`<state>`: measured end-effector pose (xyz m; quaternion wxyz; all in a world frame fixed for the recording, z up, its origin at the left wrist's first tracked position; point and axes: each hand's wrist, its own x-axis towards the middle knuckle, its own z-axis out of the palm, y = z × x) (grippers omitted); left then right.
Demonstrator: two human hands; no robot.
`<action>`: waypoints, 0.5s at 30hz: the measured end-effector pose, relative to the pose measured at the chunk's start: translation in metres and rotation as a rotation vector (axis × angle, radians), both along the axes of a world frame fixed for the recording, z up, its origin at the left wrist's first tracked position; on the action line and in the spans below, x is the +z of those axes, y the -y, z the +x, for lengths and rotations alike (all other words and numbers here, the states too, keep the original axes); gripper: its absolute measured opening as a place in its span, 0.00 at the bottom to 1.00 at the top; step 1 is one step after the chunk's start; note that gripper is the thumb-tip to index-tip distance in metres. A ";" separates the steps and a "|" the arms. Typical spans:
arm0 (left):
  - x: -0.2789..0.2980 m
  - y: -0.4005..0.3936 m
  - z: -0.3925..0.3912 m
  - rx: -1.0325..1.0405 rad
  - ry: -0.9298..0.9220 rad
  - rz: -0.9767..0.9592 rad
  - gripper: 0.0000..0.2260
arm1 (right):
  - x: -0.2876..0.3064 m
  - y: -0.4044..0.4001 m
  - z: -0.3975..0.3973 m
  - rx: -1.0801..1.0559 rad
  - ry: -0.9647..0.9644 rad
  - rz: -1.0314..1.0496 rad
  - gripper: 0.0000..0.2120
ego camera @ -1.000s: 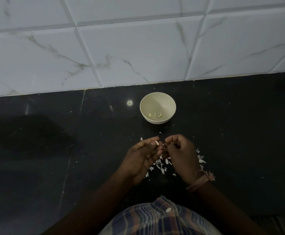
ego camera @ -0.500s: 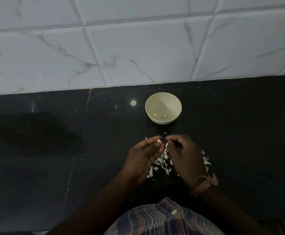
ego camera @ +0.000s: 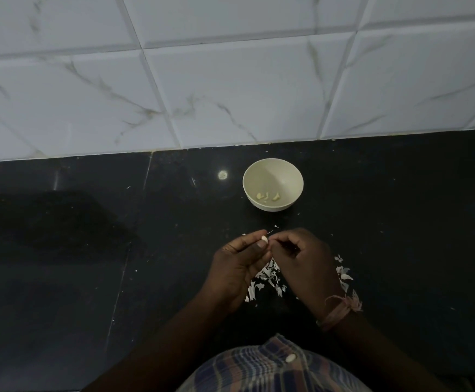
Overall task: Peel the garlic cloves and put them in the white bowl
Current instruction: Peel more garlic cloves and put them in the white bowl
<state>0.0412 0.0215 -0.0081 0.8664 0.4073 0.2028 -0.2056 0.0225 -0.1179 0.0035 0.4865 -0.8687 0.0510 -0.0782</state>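
Observation:
A small white bowl [ego camera: 272, 168] stands on the black counter with a few peeled garlic cloves [ego camera: 268, 196] at its bottom. Just in front of it, my left hand [ego camera: 237, 264] pinches a small pale garlic clove [ego camera: 264, 238] between thumb and forefinger. My right hand [ego camera: 304, 258] is curled beside it, its fingertips meeting the clove at a thin strand of skin. Both hands hover over a scatter of white garlic peels [ego camera: 267, 278].
The black stone counter [ego camera: 89, 264] runs wide on both sides, with tiny peel flecks on it. A white marbled tile wall [ego camera: 230, 80] rises right behind the bowl. More peels [ego camera: 343, 271] lie right of my right wrist, which wears a thread band [ego camera: 339, 309].
The view has shifted slightly, so bowl and hands sit a little more to the right. My fingers have kept working at the clove, which now shows more clearly at my left fingertips.

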 end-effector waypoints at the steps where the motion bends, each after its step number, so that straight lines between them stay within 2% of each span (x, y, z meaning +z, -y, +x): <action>1: 0.000 0.000 0.000 -0.007 0.007 0.012 0.14 | 0.000 -0.001 0.000 -0.001 0.001 -0.008 0.03; 4: -0.001 0.000 -0.001 -0.025 0.030 0.041 0.11 | 0.001 -0.003 0.001 -0.019 -0.011 -0.010 0.02; 8: -0.001 -0.001 -0.002 -0.050 0.090 0.088 0.14 | 0.002 -0.004 0.003 -0.033 -0.039 0.009 0.02; 15: -0.002 -0.009 0.002 -0.150 0.200 0.232 0.10 | 0.003 0.001 0.009 0.034 -0.138 -0.009 0.02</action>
